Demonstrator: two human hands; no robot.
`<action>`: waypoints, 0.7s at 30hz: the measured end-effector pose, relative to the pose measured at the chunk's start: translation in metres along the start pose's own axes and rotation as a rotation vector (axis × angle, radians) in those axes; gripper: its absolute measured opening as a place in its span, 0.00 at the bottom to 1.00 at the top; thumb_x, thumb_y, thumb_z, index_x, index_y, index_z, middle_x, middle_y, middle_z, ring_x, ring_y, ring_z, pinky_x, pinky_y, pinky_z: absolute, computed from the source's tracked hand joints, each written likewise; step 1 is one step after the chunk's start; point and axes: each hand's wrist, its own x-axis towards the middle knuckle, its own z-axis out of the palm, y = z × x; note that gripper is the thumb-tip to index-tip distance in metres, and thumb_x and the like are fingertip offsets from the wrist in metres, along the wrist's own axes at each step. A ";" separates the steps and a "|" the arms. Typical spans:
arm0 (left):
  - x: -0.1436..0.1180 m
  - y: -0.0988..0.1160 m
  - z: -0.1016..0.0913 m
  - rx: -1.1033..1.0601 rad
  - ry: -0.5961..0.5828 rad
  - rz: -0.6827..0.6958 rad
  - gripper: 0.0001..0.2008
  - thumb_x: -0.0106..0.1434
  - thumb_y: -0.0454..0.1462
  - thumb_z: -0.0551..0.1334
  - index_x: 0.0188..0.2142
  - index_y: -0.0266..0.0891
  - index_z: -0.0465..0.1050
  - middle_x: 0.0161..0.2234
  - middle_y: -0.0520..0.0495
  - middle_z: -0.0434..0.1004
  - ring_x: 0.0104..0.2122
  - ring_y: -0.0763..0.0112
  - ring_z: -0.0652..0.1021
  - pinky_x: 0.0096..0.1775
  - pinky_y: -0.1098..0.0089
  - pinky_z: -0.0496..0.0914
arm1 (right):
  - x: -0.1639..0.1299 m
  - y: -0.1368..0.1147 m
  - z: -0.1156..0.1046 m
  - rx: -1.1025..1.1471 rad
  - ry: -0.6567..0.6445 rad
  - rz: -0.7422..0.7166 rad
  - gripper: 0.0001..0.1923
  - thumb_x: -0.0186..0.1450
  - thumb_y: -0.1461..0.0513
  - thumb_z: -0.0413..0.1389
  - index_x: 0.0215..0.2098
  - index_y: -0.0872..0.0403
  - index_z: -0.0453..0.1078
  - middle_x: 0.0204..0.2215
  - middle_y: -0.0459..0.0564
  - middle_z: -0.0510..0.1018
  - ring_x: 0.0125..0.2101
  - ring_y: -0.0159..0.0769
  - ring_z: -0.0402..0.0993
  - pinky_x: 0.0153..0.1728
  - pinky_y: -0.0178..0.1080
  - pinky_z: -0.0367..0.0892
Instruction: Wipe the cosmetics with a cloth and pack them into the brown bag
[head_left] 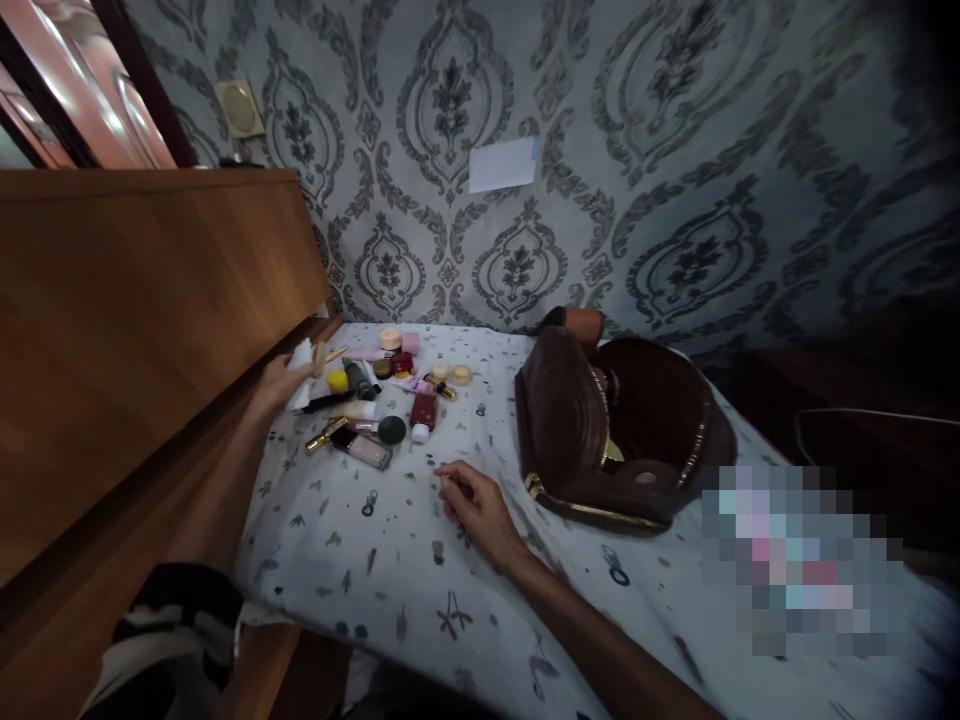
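Observation:
My left hand (276,384) is closed around a white, crumpled-looking item (301,358) at the left end of a group of cosmetics; its exact kind is unclear. My right hand (476,508) rests loosely bent over the patterned sheet (405,560), fingers a little apart and holding nothing. Between the hands lie a red bottle with a white cap (424,412), a clear bottle with a black cap (369,450), a dark green round lid (391,430), a gold tube (325,437), a yellow-capped item (337,380) and several small jars. Right of them stands an unzipped brown bag (559,430).
A wooden headboard-like panel (150,330) borders the left side. Behind is a patterned wall with a white paper (502,165) and a switch plate (240,108). A brown object (583,325) sits behind the bag; a blurred-out patch (795,570) covers something at right.

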 end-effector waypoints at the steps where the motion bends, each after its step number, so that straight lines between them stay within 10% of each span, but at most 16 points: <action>1: -0.014 0.008 0.002 -0.035 -0.020 0.019 0.33 0.56 0.49 0.62 0.57 0.33 0.68 0.50 0.41 0.78 0.43 0.59 0.79 0.39 0.68 0.72 | 0.000 0.000 0.001 0.035 0.000 0.002 0.15 0.64 0.52 0.55 0.40 0.54 0.72 0.23 0.44 0.71 0.23 0.31 0.69 0.22 0.32 0.63; 6: -0.119 0.062 0.039 -0.299 -0.283 0.307 0.36 0.51 0.49 0.68 0.57 0.35 0.67 0.48 0.40 0.77 0.44 0.55 0.78 0.43 0.64 0.72 | 0.004 -0.010 0.008 0.471 -0.021 0.072 0.29 0.61 0.45 0.60 0.55 0.49 0.67 0.49 0.56 0.75 0.44 0.41 0.76 0.37 0.40 0.74; 10: -0.185 0.094 0.070 -0.140 -0.301 0.546 0.38 0.53 0.48 0.68 0.61 0.38 0.62 0.54 0.36 0.71 0.54 0.49 0.72 0.52 0.57 0.68 | 0.005 -0.015 0.004 0.688 -0.026 0.190 0.27 0.60 0.42 0.59 0.49 0.48 0.69 0.46 0.51 0.78 0.41 0.39 0.77 0.33 0.37 0.73; 21: -0.205 0.100 0.094 -0.176 -0.338 0.709 0.32 0.67 0.52 0.55 0.64 0.40 0.55 0.59 0.34 0.60 0.59 0.50 0.66 0.54 0.54 0.66 | -0.009 -0.011 -0.015 0.757 0.080 0.272 0.21 0.59 0.46 0.63 0.45 0.47 0.70 0.43 0.47 0.79 0.37 0.37 0.77 0.28 0.35 0.73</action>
